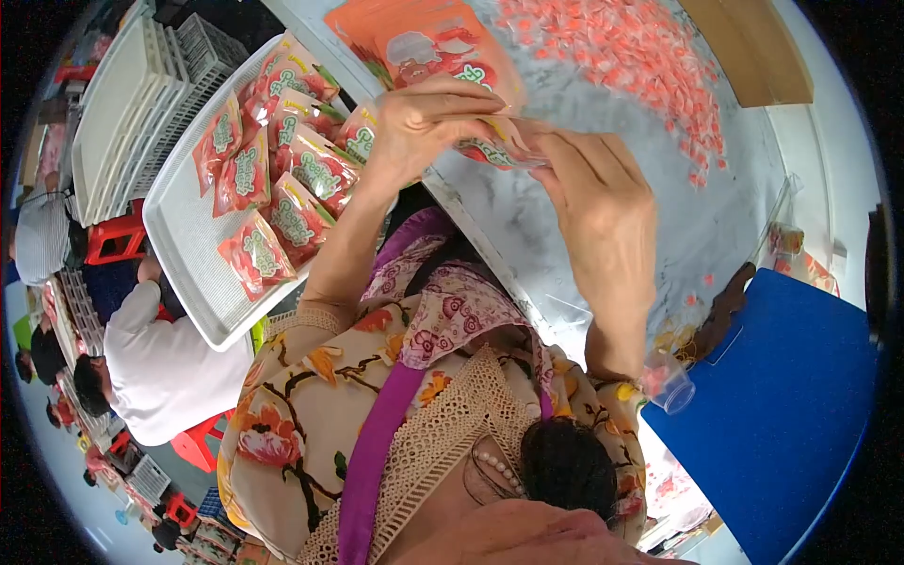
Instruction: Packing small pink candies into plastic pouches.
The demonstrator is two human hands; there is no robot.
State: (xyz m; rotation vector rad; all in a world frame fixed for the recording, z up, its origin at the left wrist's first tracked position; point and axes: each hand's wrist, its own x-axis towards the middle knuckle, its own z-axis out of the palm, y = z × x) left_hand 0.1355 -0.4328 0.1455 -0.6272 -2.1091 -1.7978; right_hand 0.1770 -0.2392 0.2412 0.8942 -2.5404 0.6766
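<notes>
Between my two hands is a small pink and red printed candy pouch [492,149], held above the near left part of the table. My left hand [428,121] pinches its left end, fingers bent over the top. At the other end my right hand [595,179] grips the pouch, with the fingertips partly hidden behind it. Just beyond lies a fanned stack of flat orange-red pouches [428,42]. Left of my left forearm, a white plastic tray [179,273] holds several filled pouches [320,174] of the same print.
Many small pink wrapped candies [621,47] are spread over the marbled tabletop [603,104]. A cardboard piece [753,52] lies at the far right. A clear plastic cup [669,384] is near my right elbow, beside a blue panel [772,377]. Stacked white trays [122,113] and seated people are at left.
</notes>
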